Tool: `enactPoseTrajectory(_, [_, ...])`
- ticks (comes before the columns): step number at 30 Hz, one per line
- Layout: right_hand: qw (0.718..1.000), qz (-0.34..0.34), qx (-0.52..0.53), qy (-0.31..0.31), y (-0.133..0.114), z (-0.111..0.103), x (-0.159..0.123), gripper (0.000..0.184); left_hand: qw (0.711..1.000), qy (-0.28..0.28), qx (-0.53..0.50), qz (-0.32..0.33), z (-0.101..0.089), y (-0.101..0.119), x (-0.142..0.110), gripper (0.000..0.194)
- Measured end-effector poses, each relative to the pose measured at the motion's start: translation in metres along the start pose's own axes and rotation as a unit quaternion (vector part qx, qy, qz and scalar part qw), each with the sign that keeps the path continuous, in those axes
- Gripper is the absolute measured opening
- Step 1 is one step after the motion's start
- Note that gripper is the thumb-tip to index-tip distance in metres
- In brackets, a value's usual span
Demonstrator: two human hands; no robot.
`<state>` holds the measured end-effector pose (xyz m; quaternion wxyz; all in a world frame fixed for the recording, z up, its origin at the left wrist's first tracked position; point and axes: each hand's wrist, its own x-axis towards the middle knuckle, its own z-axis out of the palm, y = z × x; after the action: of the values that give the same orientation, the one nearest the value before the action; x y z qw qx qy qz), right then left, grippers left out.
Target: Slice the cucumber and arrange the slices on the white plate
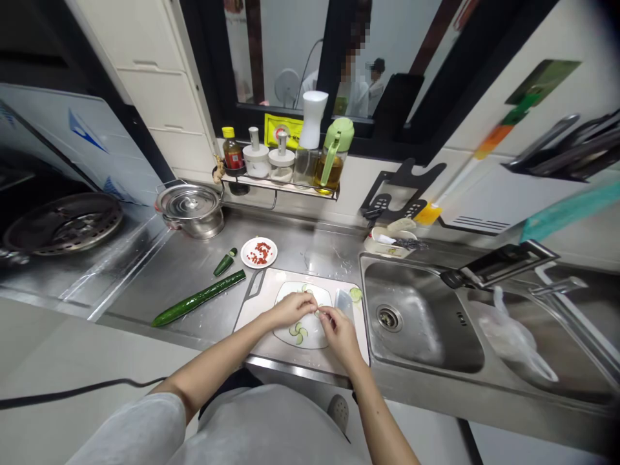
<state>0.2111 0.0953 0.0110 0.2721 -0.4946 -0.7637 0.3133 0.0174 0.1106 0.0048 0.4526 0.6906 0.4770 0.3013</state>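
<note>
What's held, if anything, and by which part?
Left hand and right hand seem to pinch a small cucumber piece between fingertips; which part cannot be told.

the head camera looks forward, down onto the counter.

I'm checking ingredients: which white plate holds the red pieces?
The small round plate off the cutting board; the larger, squarish plate on the board holds cucumber slices instead.

Lidded steel pot, green-capped oil bottle, steel sink
</note>
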Motion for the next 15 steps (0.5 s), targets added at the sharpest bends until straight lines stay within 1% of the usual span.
enactPoseTrajectory(2, [1.0,-0.006,-0.014,-0.009,0.002,-0.002,-0.004,0.033,1.0,-0.02,0.005,-0.012,0.008,0.001,-0.003,0.022])
enactPoseTrajectory(5, [1.0,-0.002,-0.031,-0.003,0.004,-0.003,-0.012,0.032,0.999,-0.035,0.005,-0.037,0.014,-0.002,-0.005,0.022])
enactPoseTrajectory(9, [0.998,-0.012,-0.056,-0.005,0.003,-0.006,-0.018,0.03,0.997,-0.065,-0.009,-0.044,0.019,-0.004,-0.004,0.022])
enactPoseTrajectory(15, [0.996,-0.04,-0.079,-0.007,-0.002,-0.013,-0.018,0.027,0.996,-0.077,-0.013,-0.044,0.021,0.001,-0.001,0.021])
